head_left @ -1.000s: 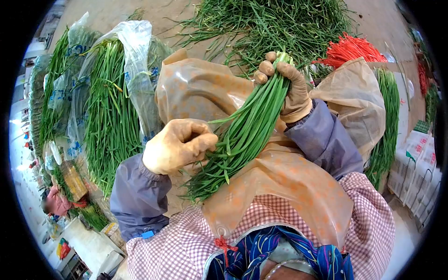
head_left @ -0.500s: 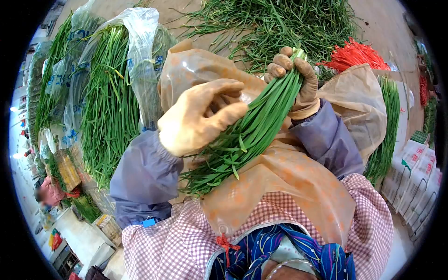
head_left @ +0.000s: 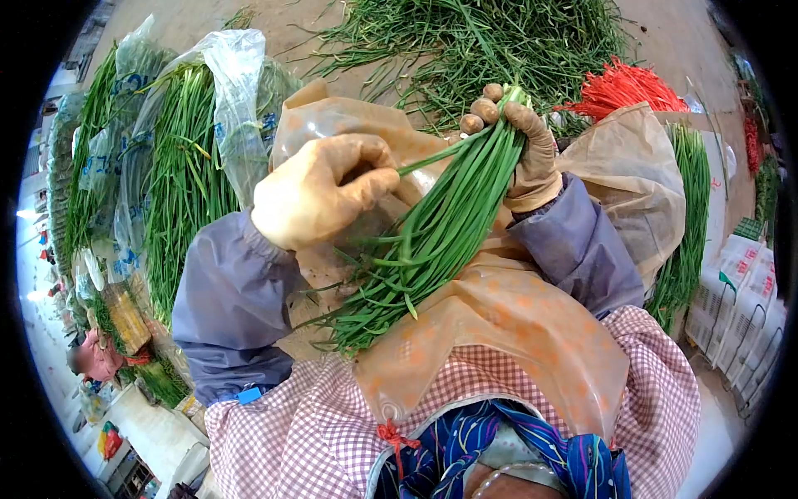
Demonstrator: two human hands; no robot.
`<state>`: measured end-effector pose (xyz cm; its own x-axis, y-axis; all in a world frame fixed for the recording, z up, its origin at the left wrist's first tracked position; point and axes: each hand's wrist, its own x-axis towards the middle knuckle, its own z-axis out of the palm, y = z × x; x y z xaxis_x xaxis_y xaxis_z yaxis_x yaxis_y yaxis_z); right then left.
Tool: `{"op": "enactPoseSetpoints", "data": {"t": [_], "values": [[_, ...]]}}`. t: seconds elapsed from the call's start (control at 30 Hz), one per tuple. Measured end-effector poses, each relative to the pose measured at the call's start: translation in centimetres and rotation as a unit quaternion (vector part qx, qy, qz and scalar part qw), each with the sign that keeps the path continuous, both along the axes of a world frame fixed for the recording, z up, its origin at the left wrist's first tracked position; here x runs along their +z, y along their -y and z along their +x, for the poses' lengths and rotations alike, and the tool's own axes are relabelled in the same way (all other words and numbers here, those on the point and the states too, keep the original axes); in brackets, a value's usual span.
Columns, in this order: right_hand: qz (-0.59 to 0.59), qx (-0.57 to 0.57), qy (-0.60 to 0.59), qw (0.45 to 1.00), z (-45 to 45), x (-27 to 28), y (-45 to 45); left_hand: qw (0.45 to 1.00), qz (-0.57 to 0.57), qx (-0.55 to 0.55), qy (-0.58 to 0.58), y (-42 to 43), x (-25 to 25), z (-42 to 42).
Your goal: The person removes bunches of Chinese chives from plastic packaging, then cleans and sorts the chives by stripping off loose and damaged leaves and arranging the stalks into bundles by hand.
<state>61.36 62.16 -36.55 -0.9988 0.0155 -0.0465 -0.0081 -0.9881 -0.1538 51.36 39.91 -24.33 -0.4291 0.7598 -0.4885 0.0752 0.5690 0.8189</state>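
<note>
My right hand [head_left: 519,145], in a soiled glove, is wrapped round the pale stem ends of a bunch of green chives [head_left: 445,216]. The bunch slants down to the left, its leaf tips lying over the translucent apron [head_left: 499,324]. My left hand [head_left: 324,187], in a cream glove, is to the left of the bunch. Its thumb and forefinger are pinched on a chive leaf [head_left: 428,160] that stretches away from the upper part of the bunch.
A large heap of loose greens [head_left: 490,50] lies ahead on the floor. Red ties [head_left: 628,90] sit right of it. Chives in plastic bags [head_left: 187,158] stand at left, more chives [head_left: 686,216] at right. White crates [head_left: 736,287] are stacked far right; a person in pink [head_left: 98,356] is far left.
My left hand has moved left, away from the bunch, and now pulls a leaf out sideways. My right hand still holds the bunch, shifted slightly left.
</note>
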Motion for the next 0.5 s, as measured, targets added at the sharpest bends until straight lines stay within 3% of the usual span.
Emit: {"op": "enactPoseSetpoints", "data": {"t": [0.1, 0.2, 0.3, 0.4, 0.43, 0.5], "values": [[0.001, -0.003, 0.004, 1.000, 0.1, 0.0, -0.1, 0.997, 0.019, 0.010, 0.069, 0.1, -0.6, -1.0], [0.006, -0.008, 0.004, 1.000, 0.1, 0.3, 0.0, 0.980, 0.057, 0.096, 0.163, -0.3, -1.0, -0.2], [-0.001, -0.008, 0.007, 1.000, 0.0, 0.4, 0.1, 0.965, 0.019, 0.098, 0.242, -0.3, -0.8, -0.3], [-0.008, -0.006, 0.010, 1.000, -0.1, 0.2, -0.1, 0.977, 0.050, 0.103, 0.177, -0.5, -1.5, 0.9], [-0.010, -0.004, 0.010, 1.000, -0.2, 0.2, -0.1, 0.983, 0.007, 0.071, 0.170, -0.8, -1.2, 1.1], [-0.010, -0.006, 0.020, 1.000, -0.2, 0.5, 0.0, 1.000, -0.020, -0.005, 0.023, -0.9, -0.4, 1.8]]}}
